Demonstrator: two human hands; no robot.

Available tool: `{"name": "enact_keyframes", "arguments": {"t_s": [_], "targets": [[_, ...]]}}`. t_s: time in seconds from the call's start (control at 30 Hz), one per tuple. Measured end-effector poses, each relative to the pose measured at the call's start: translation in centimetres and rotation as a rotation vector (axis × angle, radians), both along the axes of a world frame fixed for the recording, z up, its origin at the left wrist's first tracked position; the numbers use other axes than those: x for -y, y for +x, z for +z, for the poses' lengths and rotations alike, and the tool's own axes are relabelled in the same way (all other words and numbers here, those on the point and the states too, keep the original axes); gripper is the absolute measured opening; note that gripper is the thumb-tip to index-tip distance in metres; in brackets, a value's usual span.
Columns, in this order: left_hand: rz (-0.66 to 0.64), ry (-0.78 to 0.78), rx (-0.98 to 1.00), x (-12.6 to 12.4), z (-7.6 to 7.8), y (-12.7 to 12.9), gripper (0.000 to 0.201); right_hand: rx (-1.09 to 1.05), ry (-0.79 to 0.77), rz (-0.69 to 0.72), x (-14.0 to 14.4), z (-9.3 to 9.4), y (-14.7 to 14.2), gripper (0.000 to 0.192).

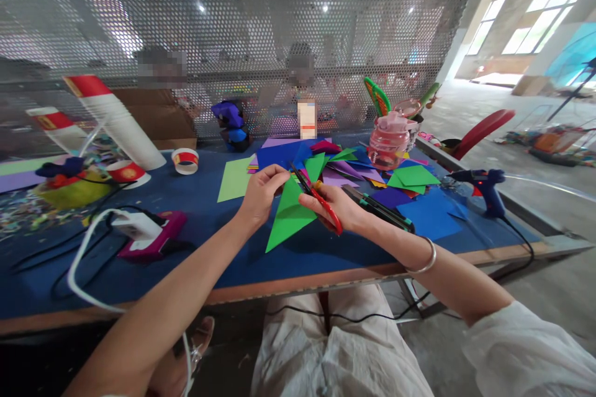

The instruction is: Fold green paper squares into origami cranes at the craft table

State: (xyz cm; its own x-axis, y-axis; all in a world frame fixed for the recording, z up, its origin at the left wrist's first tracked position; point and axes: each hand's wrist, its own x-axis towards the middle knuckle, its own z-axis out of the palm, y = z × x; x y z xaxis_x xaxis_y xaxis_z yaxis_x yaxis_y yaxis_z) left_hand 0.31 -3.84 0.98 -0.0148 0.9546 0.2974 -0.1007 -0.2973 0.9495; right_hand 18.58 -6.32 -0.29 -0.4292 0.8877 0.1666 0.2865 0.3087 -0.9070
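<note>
My left hand (265,192) pinches the upper corner of a green paper triangle (288,217) above the blue tabletop. Red-handled scissors (328,208) are in my right hand (342,205), their blades pointing up and left along the paper's upper edge. Whether the blades are parted is hard to make out. Just beyond the blades lies a smaller green paper piece (315,165). Sheets of blue paper (282,154) and purple paper (342,175) are heaped behind my hands. A black and green utility knife (384,208) lies beside my right wrist.
At right are a pink jug (388,139), green paper pieces (414,178) and a blue glue gun (488,189) with a trailing cord. Stacked paper cups (121,121), a magenta power strip (158,236) and a yellow bowl (69,192) stand left. A perforated metal screen (261,31) rises behind.
</note>
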Motion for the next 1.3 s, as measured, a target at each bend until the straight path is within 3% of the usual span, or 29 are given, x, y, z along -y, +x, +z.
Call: {"name": "enact_keyframes", "arguments": {"t_s": [0.23, 0.67, 1.3], "targets": [[-0.01, -0.017, 0.007, 0.01, -0.12, -0.07, 0.016, 0.016, -0.046, 0.035, 0.41, 0.14, -0.01, 0.065], [-0.018, -0.034, 0.019, -0.08, -0.31, -0.04, 0.015, 0.066, 0.083, -0.023, 0.23, -0.06, -0.03, 0.063], [-0.037, -0.006, -0.006, -0.14, -0.23, -0.08, 0.017, 0.079, 0.128, -0.023, -0.11, -0.18, 0.18, 0.064]]}}
